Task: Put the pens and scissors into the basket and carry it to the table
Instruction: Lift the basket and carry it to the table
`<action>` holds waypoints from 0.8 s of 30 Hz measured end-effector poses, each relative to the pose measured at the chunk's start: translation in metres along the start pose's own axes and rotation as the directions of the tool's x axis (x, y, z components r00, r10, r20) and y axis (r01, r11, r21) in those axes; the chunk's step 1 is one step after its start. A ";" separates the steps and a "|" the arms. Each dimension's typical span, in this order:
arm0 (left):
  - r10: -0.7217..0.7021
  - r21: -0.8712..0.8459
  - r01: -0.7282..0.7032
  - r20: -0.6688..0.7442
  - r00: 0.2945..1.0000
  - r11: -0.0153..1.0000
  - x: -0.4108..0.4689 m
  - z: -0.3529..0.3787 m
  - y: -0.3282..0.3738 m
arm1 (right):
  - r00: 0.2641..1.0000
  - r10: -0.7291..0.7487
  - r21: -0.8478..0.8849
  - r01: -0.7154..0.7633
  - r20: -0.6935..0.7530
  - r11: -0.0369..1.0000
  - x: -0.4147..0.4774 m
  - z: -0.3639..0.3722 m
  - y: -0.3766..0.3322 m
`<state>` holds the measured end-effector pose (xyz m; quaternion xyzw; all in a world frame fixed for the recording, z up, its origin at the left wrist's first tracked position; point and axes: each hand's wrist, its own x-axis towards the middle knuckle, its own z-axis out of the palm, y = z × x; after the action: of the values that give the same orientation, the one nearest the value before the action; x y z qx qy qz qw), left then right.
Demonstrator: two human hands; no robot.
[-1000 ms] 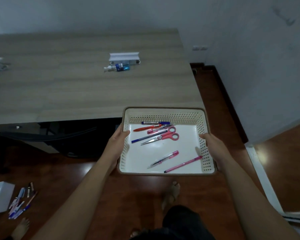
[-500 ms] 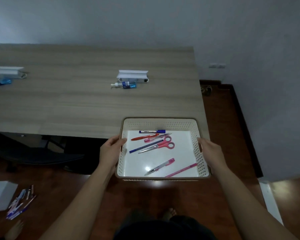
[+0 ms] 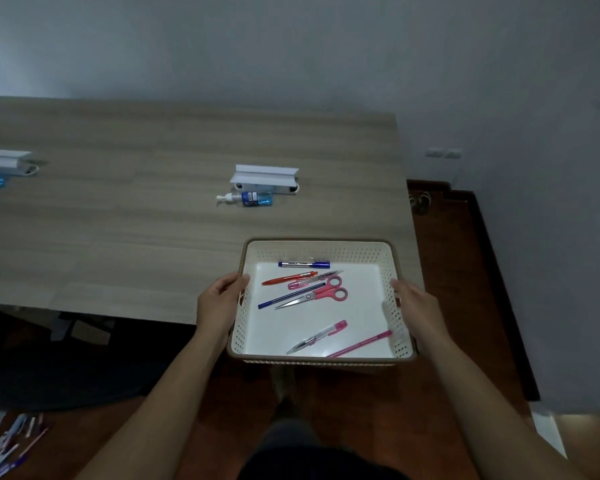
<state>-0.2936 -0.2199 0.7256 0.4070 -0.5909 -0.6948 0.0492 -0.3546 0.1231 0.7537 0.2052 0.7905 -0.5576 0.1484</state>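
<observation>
A white perforated basket (image 3: 319,249) with a brown rim is held level in the air, its far half over the near right corner of the wooden table (image 3: 136,237). My left hand (image 3: 220,303) grips its left wall and my right hand (image 3: 414,306) grips its right wall. Inside lie pink-handled scissors (image 3: 321,294), a blue marker (image 3: 303,264), a red pen (image 3: 288,278), a dark blue pen (image 3: 284,297), and pink pens (image 3: 359,344).
On the table lie a white power strip (image 3: 264,180) with a small blue bottle (image 3: 246,199) in front of it, and another strip (image 3: 4,162) at the far left. More pens (image 3: 11,441) lie on the floor at lower left. A grey wall (image 3: 534,202) stands close on the right.
The basket has moved forward over the table's near right corner, and I have stepped closer to the table. Both hands keep their grip on its sides.
</observation>
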 end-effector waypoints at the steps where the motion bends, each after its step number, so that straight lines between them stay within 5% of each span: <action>1: 0.002 0.006 -0.002 0.011 1.000 1.000 0.014 0.008 0.005 | 1.000 -0.006 -0.015 0.006 0.011 1.000 0.013 0.005 -0.006; 12: -0.082 0.097 0.069 0.143 0.986 0.993 0.193 0.053 0.067 | 0.981 0.137 -0.070 -0.128 0.137 0.989 0.148 0.081 -0.070; 24: -0.203 0.306 0.082 0.387 0.900 0.949 0.308 0.093 0.098 | 0.970 0.233 -0.089 -0.239 -0.074 0.967 0.243 0.148 -0.096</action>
<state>-0.5966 -0.3458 0.6510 0.2962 -0.6490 -0.6754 -0.1868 -0.6130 -0.0065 0.6705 0.3081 0.7908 -0.4902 0.1985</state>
